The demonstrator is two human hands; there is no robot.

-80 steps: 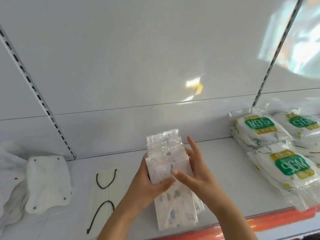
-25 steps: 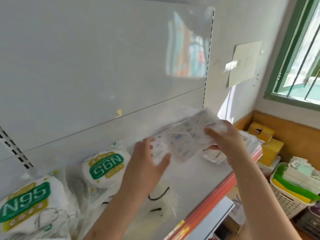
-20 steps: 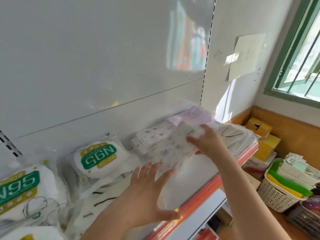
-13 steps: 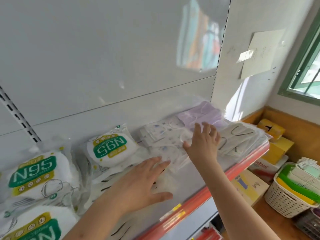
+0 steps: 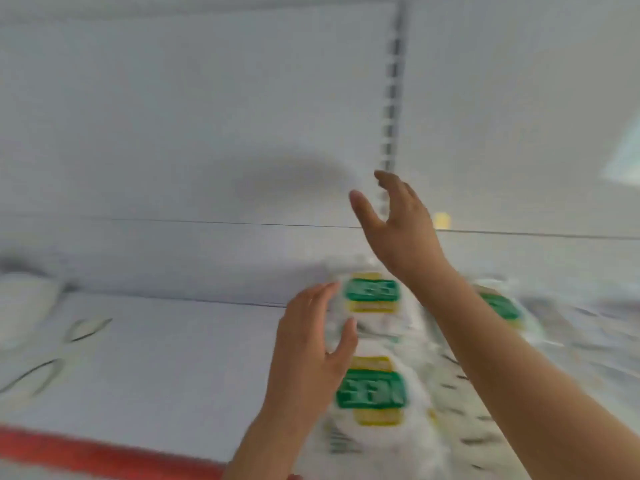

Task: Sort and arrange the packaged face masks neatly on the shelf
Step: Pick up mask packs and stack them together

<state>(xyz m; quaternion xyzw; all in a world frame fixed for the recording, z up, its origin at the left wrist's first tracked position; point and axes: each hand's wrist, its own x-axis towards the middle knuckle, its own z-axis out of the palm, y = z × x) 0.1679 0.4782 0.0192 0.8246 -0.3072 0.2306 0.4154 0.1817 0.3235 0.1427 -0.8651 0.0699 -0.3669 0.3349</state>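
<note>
The picture is blurred by motion. My left hand (image 5: pixel 310 344) hovers with relaxed fingers just left of the N95 mask packs, holding nothing. My right hand (image 5: pixel 398 223) is raised higher in front of the shelf's back panel, fingers loosely spread, also holding nothing. A front N95 pack (image 5: pixel 372 396) with a green and yellow label lies on the shelf beside my left hand. Another N95 pack (image 5: pixel 372 294) lies behind it, and a third (image 5: pixel 502 306) shows past my right forearm.
White shelf board (image 5: pixel 166 358) with a red front edge (image 5: pixel 86 452). A flat mask with black ear loops (image 5: pixel 62 348) and a white mask stack (image 5: pixel 24 303) lie at the left. A slotted upright (image 5: pixel 391 91) runs up the back panel.
The patterned mask packs left my hands and stayed at the shelf's right end. The view swung back left to the N95 packs, and both hands lifted off the shelf.
</note>
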